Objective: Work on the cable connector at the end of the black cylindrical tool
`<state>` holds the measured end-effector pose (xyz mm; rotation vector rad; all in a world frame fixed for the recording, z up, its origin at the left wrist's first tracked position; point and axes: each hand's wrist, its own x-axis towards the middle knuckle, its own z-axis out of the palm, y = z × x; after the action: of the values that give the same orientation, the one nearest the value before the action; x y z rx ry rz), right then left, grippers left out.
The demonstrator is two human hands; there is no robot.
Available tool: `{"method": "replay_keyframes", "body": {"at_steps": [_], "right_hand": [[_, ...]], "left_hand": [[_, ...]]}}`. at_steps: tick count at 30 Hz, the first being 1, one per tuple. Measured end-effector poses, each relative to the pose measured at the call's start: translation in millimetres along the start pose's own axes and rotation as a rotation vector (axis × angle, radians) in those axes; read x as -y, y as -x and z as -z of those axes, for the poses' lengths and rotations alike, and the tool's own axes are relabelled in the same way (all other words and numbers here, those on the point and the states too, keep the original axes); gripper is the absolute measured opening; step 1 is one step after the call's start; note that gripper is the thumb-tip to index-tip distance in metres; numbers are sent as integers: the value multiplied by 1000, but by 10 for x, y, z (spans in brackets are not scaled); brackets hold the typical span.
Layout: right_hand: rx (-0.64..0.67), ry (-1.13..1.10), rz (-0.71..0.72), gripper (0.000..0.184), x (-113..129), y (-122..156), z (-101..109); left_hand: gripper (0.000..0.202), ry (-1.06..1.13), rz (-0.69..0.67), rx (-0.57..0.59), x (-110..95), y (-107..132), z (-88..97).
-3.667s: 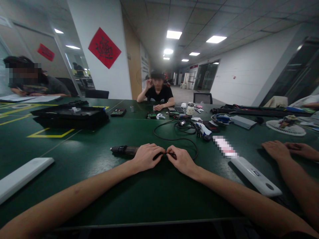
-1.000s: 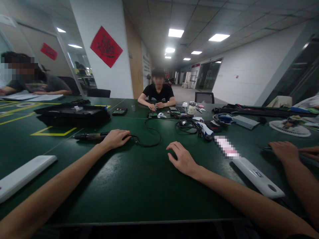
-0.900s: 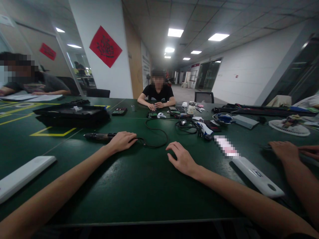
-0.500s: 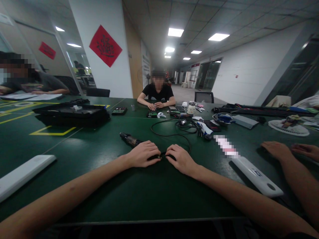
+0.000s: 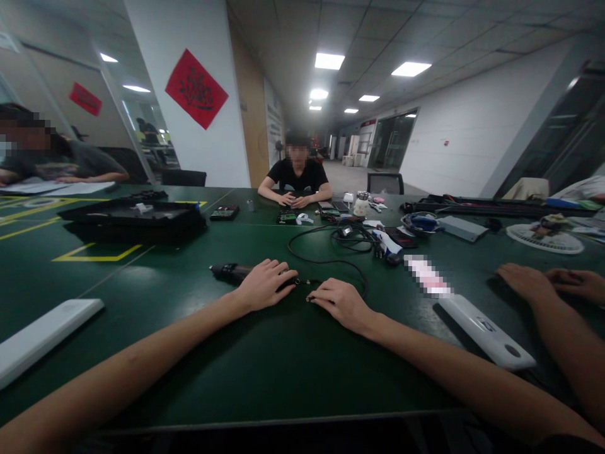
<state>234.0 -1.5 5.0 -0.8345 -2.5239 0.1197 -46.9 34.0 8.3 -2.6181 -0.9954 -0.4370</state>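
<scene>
My left hand is wrapped over the rear part of a black electric screwdriver, which lies on the green table with its tip pointing left. My right hand is close by on the right. Its thumb and fingers pinch what looks like the end of a black cable, dark with a small shiny tip. The cable loops across the table and passes behind my right hand. Between my hands, a thin dark piece shows near the screwdriver's rear end; whether it joins the screwdriver cannot be made out.
A white device lies right, another white casing left. Beyond are a black tray, circuit boards, coiled cables and a white fan grille. A neighbour's hands rest at right; another person sits opposite.
My left hand has moved slightly left and up, with the screwdriver swung to lie more level. A gap has opened between my hands, and the shiny tip now shows at my right fingertips.
</scene>
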Motion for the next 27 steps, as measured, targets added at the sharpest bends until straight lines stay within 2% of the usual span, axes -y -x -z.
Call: {"method": "replay_keyframes", "body": {"at_steps": [2,7,12,23,27], "right_hand": [[-24,-16,-43,24,5,12,-4],[-44,-67,-117,22,44,14,14],[-93,-156,-175,26,99,-3,63],[-117,-149,-138,14,126,-15,87],[-140,-157,-148,15,114,-10,73]], "left_hand": [[34,-11,55,-23,-111,-17,-15],[33,50,11,-45,-281,5,2],[31,86,41,-77,-379,-4,5],[27,185,-39,-53,-372,-31,10],[27,253,-38,-49,-341,-19,50]]}}
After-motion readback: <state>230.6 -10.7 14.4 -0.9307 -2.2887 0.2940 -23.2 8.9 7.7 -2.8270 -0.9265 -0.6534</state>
